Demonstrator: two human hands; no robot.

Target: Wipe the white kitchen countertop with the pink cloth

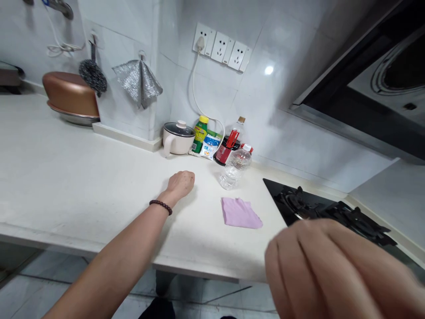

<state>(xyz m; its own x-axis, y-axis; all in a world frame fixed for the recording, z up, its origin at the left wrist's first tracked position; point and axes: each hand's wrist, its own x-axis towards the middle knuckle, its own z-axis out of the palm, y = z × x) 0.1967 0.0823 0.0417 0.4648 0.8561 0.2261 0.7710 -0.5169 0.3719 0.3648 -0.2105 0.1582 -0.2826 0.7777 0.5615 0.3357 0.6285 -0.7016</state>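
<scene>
1 pink-purple cloth (241, 214), flat, wavy top edge, on bench (99, 177) btwn L hand (181, 184), fingers curled tight, & R hand (332, 270), fingers bent, can't tell if holding. 1 pot (181, 142), 2 clear bottles (236, 167) behind.

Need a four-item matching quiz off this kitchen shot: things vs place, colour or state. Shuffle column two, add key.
Column one:
1. Left hand
2. Flat cloth
3. Lidded pot
4. Plug

Column two:
A. Left of the green bottle
B. In a wall socket
C. Curled into a loose fist
D. Lilac, lying on the counter

Pairs: 1-C, 2-D, 3-A, 4-B
</scene>
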